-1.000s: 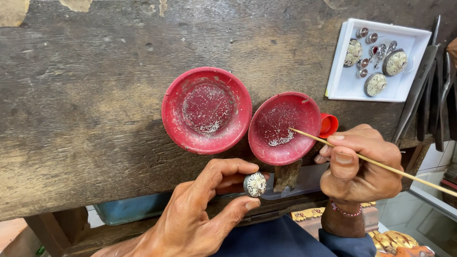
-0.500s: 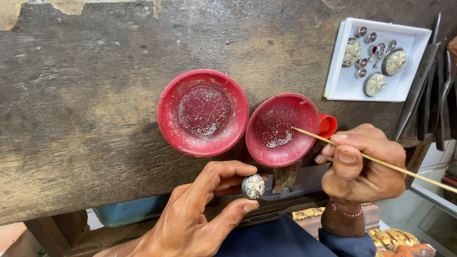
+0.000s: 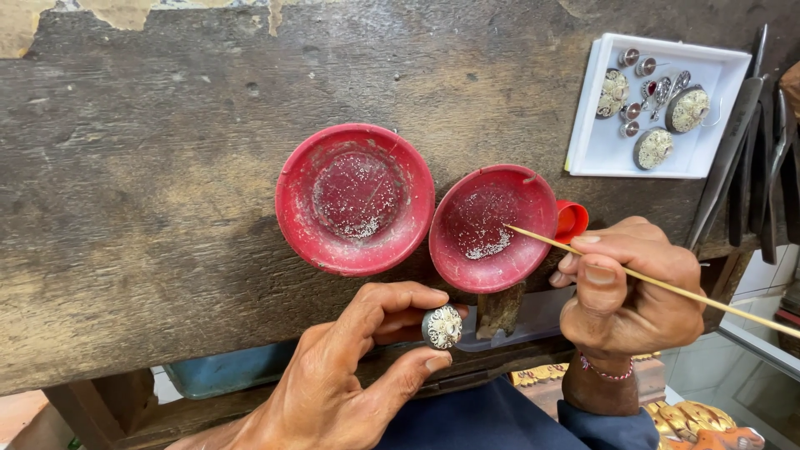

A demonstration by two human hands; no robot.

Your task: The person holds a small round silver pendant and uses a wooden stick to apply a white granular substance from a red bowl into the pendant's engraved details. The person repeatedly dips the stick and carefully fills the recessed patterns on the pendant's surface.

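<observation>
My left hand (image 3: 350,375) pinches a small round silver ornament (image 3: 442,326) between thumb and fingers, just below the bench edge. My right hand (image 3: 629,292) grips a thin wooden stick (image 3: 667,286), whose tip reaches into the right red dish (image 3: 492,227). That dish tilts over the bench edge and holds tiny silver granules. A second red dish (image 3: 354,198) with granules lies flat to its left on the worn wooden bench (image 3: 150,183).
A white tray (image 3: 604,146) with several round silver ornaments and small pieces stands at the back right. Dark metal tools (image 3: 742,158) lie beside it. A small red cap (image 3: 572,221) sits behind the right dish. A wooden peg (image 3: 500,310) juts from the bench edge.
The view has shifted slightly. Both hands stay in nearly the same place, with the stick tip still inside the right dish.
</observation>
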